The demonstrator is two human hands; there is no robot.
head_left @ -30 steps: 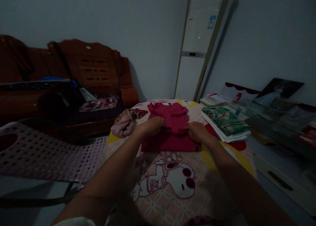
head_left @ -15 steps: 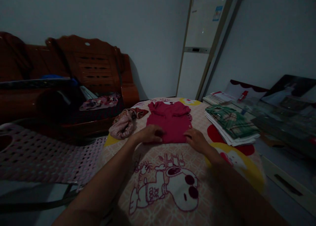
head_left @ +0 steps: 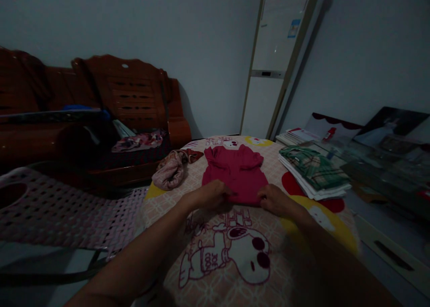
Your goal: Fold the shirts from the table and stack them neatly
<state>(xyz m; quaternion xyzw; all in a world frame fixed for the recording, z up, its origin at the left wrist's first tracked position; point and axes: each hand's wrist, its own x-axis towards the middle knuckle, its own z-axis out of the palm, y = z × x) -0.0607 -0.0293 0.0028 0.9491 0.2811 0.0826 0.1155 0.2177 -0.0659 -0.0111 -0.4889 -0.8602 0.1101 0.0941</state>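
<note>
A dark pink garment [head_left: 237, 175] lies on the round table, its two short folded parts pointing to the far side. My left hand [head_left: 215, 194] is closed on its near left edge, the fingers curled over the cloth. At the near right corner my right hand [head_left: 270, 198] pinches the same garment. Between the hands the near edge runs fairly straight, a little above the patterned tablecloth [head_left: 211, 293].
A crumpled pinkish-brown cloth [head_left: 169, 170] lies left on the table. To the right is a stack of folded clothes [head_left: 314, 168] with green plaid on top. Beyond stand a wooden sofa [head_left: 134, 92], a woven chair [head_left: 67, 208] and a cluttered glass surface [head_left: 386, 159].
Both hands have closed on the garment's near edge and drawn it slightly toward me. The garment's near part has shifted closer and a bit to the right. The view has tilted slightly.
</note>
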